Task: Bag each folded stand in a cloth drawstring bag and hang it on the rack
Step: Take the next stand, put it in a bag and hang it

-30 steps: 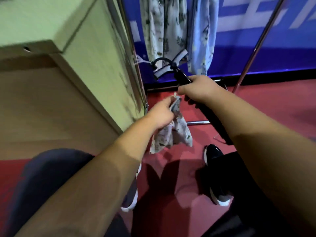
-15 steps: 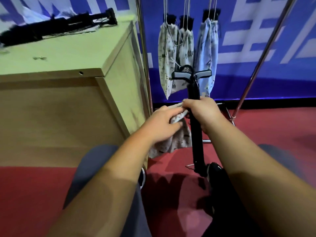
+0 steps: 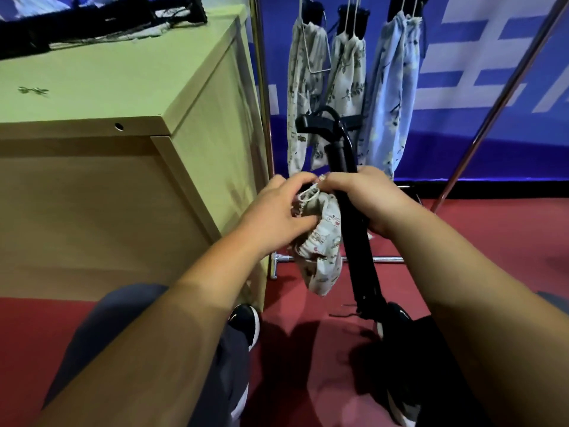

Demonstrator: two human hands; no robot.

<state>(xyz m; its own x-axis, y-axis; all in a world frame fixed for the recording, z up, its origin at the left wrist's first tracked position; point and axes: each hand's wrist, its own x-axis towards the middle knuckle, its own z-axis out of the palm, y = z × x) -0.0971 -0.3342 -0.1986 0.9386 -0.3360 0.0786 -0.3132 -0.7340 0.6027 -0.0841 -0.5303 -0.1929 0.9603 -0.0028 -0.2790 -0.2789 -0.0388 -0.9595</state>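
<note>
left hand (image 3: 271,217) fingers grasp cloth bag (image 3: 323,254) | right hand (image 3: 374,201) fingers grasp folded stand (image 3: 365,272)

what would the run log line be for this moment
step: bagging | left hand: pinches cloth bag mouth | right hand: grips folded stand | stand: not yet in bag | rack: bags hanging

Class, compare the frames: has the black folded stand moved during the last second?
Yes. The folded stand has swung from a strong slant to nearly parallel with the rack's upright post, its top end tipping rightward over its foot.
</note>
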